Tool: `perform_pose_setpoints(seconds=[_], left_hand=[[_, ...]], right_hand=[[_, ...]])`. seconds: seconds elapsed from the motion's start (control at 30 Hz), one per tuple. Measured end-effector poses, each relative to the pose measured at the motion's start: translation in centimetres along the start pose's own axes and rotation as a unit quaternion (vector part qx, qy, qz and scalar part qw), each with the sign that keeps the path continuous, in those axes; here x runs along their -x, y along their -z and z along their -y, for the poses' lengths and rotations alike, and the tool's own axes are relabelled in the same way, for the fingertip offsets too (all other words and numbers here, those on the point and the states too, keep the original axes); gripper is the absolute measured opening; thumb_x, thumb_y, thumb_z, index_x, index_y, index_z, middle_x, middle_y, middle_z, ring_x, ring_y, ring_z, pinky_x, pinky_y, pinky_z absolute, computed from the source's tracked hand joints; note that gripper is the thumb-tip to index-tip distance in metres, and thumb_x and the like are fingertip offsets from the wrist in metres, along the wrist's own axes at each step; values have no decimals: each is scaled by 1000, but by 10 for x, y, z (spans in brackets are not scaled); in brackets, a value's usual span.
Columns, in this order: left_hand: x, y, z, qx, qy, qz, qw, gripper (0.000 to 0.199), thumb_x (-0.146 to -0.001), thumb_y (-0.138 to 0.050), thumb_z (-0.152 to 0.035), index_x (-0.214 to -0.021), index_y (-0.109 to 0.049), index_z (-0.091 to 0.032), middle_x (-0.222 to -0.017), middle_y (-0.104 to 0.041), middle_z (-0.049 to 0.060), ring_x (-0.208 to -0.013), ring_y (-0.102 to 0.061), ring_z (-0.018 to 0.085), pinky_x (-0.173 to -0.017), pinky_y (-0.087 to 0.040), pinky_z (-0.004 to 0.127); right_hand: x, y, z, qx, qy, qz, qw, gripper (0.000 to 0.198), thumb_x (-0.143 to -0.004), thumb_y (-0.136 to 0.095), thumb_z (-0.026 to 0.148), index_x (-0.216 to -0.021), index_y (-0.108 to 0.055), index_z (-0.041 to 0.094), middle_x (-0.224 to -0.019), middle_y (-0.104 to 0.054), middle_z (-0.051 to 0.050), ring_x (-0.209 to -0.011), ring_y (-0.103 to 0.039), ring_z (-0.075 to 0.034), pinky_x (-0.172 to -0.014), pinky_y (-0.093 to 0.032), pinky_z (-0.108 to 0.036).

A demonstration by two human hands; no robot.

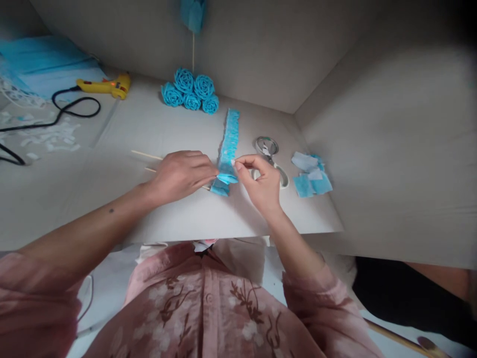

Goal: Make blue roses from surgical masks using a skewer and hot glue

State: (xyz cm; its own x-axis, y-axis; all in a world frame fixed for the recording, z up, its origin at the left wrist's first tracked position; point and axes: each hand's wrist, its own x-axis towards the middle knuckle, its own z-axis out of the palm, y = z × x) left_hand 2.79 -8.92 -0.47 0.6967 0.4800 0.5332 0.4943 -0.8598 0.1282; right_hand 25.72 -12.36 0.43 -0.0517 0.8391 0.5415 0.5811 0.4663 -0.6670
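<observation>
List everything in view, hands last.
Table: 1, pale, centre
Walls: 2+, grey, back, right
Sheets: several, blue-white, left
Glue gun: 1, yellow, left
Cord: 1, black, left
Scraps: many, white, left
Rosettes: 5, blue, back centre
Piece on stick: 1, blue, top
Crinkled strip: 1, blue, centre
Stick ends: several, pale, centre
Likely scissors: 1, white, centre right
Round item: 1, silvery, centre right
Squares: several, blue-white, right
Unclear item: 1, black, lower right
Rod: 1, brown, lower right
Shirt: 1, pink, bottom
Left hand: 1, centre
Right hand: 1, centre

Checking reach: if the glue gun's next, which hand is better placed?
Probably the left hand: it's nearer the glue gun, on that side of the blue strip. The right hand is across the strip. The left does touch the strip, though.
</observation>
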Motion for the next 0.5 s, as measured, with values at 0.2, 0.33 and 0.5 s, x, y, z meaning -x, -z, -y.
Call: perform_pose_setpoints(seconds=[0.2,0.33,0.5], left_hand=[[0,-1,0,-34,-27,-15,999,36,-111,-46,-33,-99,-77,-22,-91,-75,5,-86,-67,18,-76,-45,30],[0,-1,1,-48,-28,-1,998,39,-111,-43,-34,-96,-77,-22,-91,-75,5,-84,-66,18,-74,-45,31],[0,0,1,-50,-11,22,998,43,-111,-39,-33,-93,-76,-23,-89,-74,6,-85,-66,19,-74,-45,33]], right_hand=[[-4,15,3,204,189,33,960,20,-102,-57,22,-89,-72,25,-83,-77,-2,-82,-68,-21,-87,-49,-40],[-5,12,6,269,249,55,929,28,-104,-53,19,-85,-71,25,-77,-74,-2,-81,-65,-22,-92,-47,-40],[-7,10,8,289,260,92,917,31,-103,-51,14,-86,-74,26,-79,-75,-2,-81,-63,-22,-97,-46,-42]])
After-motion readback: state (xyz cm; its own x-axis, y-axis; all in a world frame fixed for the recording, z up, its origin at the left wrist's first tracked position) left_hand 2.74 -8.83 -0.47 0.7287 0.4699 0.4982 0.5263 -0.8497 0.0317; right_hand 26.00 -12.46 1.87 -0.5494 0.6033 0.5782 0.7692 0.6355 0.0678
